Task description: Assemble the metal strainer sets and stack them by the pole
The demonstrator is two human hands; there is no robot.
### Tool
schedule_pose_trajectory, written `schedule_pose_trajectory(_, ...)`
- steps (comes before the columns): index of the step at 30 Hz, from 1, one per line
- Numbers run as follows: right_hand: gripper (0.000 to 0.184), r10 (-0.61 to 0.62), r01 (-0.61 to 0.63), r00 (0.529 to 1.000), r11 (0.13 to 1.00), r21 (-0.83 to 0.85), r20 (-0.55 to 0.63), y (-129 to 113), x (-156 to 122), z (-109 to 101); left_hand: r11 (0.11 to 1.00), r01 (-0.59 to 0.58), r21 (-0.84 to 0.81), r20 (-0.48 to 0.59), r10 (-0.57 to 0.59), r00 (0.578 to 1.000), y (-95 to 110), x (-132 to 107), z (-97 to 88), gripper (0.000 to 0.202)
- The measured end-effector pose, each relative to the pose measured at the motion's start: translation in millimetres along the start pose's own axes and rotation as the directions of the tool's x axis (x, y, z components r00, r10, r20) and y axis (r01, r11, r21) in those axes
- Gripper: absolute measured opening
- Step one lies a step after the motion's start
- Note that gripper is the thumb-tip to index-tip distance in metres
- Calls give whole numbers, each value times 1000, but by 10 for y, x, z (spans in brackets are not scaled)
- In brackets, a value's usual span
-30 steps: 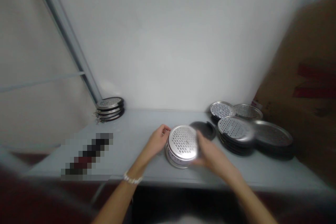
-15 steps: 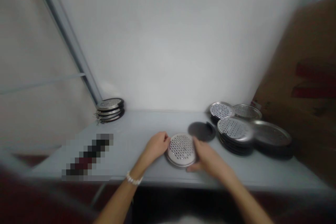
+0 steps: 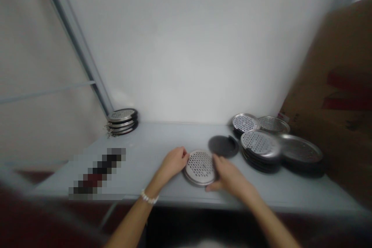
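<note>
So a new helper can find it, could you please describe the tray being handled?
On the grey shelf, left of the stacks by the cardboard box, lies a round perforated tray. It alone sits between the left hand and right hand.

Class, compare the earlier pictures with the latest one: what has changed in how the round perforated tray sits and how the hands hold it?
The perforated steel tray has come down from being held tilted and now lies flat on the grey table top. The left hand and right hand stay at its rim. The dark round lid and stacked trays stayed put.
</note>
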State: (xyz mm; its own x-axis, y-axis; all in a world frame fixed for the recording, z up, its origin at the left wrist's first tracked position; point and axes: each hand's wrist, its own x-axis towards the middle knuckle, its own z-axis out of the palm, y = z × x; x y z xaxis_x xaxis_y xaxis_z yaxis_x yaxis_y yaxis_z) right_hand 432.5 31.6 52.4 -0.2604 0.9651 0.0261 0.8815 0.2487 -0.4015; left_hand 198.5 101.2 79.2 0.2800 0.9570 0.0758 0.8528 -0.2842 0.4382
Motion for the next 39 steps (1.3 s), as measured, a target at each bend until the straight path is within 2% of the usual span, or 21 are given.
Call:
schedule_pose_trajectory(5,119,2,-2,1000,1000,18,0,-8,-12,-16,1000,-3,-17,28,3,1000,-15,4,-19,18)
schedule_pose_trajectory(13,125,15,-17,999,999,44,30,12,-14,-34,995,-59,-83,89,67,994,-90,-14,-118,24)
schedule_pose_trajectory(15,121,12,-14,1000,998,66,20,26,-29,-52,987,-102,-121,96,114,989,-119,-34,-158,36)
schedule_pose_trajectory(19,111,-27,30,999,997,68,-44,56,-42,-74,954,-220,-204,137,250,958,-182,-69,-208,82)
schedule_pose_trajectory(21,113,-56,61,996,996,66,-75,61,-32,-76,941,-251,-226,157,289,944,-199,-73,-214,92)
schedule_pose_trajectory(28,107,-139,143,990,978,151,-41,20,7,-112,905,-334,-265,210,392,896,-206,-53,-209,96)
schedule_pose_trajectory(35,101,-153,161,987,963,218,-55,49,14,-115,880,-387,-277,173,442,880,-184,-67,-227,90)
schedule_pose_trajectory(39,105,-151,165,986,953,252,-72,96,33,-77,911,-354,-212,229,398,888,-174,-62,-216,90)
